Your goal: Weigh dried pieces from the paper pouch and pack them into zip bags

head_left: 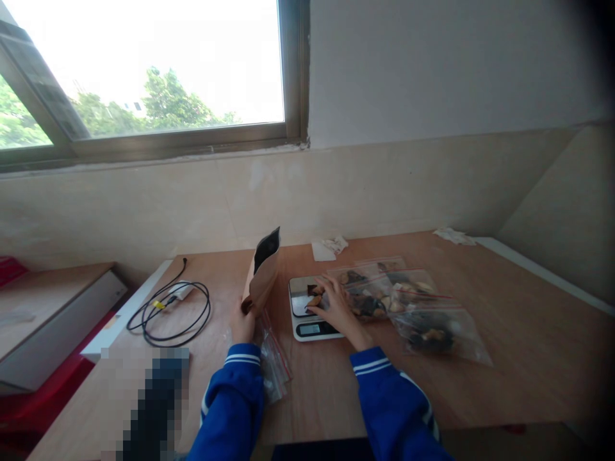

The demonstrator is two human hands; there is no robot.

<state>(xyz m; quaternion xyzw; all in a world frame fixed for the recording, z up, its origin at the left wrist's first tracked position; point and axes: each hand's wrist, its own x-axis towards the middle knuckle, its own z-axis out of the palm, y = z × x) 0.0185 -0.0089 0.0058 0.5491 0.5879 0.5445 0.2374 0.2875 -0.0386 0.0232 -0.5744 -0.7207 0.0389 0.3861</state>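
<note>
Two-handed, grips open pouch (pixel 263 285) left of the scale (pixel 298 305) with left hand (pixel 243 322), apparently pinches brown piece (pixel 314 300) atop it with right hand (pixel 338 307), perhaps risking a false reading from downward pressure.

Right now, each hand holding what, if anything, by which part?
Left hand: kraft pouch, near its lower end. Right hand: at brown piece over digital scale; grip unclear.
</note>
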